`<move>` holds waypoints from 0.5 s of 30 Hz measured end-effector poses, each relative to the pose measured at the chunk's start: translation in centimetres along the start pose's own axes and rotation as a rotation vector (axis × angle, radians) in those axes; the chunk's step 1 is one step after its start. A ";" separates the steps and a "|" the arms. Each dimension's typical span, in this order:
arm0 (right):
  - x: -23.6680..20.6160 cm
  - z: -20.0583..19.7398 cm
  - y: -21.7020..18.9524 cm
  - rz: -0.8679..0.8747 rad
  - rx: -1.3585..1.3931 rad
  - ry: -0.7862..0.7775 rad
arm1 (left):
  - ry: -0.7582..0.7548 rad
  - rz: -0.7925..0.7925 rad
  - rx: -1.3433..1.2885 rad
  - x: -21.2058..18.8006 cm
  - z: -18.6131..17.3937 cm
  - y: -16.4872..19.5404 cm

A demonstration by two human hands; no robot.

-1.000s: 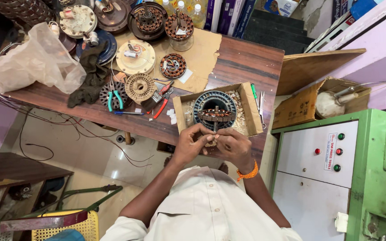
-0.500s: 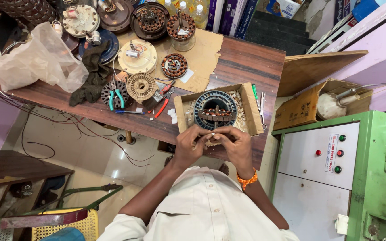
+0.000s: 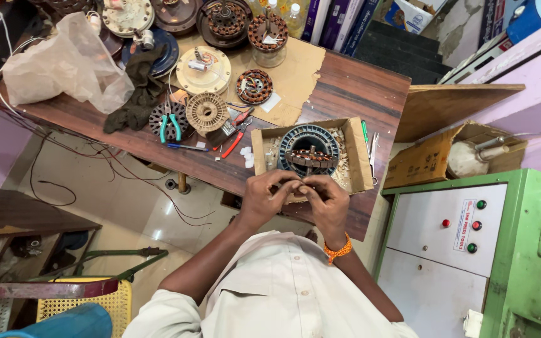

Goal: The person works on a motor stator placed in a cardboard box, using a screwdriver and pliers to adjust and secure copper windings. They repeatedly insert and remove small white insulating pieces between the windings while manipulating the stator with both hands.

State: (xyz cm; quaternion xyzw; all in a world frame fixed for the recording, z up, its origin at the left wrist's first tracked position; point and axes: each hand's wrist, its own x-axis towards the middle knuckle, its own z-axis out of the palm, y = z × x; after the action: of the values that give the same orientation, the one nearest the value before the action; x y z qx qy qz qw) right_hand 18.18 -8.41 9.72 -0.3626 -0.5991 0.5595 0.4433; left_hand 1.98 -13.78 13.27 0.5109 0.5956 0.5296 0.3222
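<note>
Head view: both hands are seen brought together at the near edge of a wooden table (image 3: 358,94), at about 6 o'clock from a shallow cardboard box (image 3: 359,156). The left hand (image 3: 264,199) and the right hand (image 3: 328,203) are touching at the fingertips, pinched around something small that cannot be made out. An orange band (image 3: 338,250) is worn on the right wrist. Inside the box a round, dark motor winding (image 3: 309,150) is set, with copper coils showing at its centre; it lies just beyond the fingers, at 12 o'clock from them. At 9 o'clock from the box, red-handled pliers (image 3: 236,136) and green-handled pliers (image 3: 170,125) are laid near a cream ribbed disc (image 3: 206,111). A crumpled clear plastic bag (image 3: 64,62) is seen at 10 o'clock, well apart from the hands. A green cabinet (image 3: 533,250) with coloured buttons stands at 3 o'clock.
</note>
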 end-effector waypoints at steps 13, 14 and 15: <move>-0.3 -2.8 1.6 0.500 0.637 -0.300 | -0.342 0.258 -0.097 1.6 -2.4 1.1; -0.5 -3.0 1.7 0.511 0.639 -0.306 | -0.385 0.128 -0.151 1.5 -2.4 1.1; -0.7 -3.1 1.7 0.514 0.656 -0.313 | -0.426 -0.004 -0.204 1.4 -2.3 1.2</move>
State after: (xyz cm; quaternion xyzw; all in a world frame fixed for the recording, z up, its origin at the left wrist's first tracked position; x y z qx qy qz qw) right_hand 21.17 -7.77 7.93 -0.2510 -0.3403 0.8602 0.2852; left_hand -0.19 -13.28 15.18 0.5747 0.4586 0.4667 0.4915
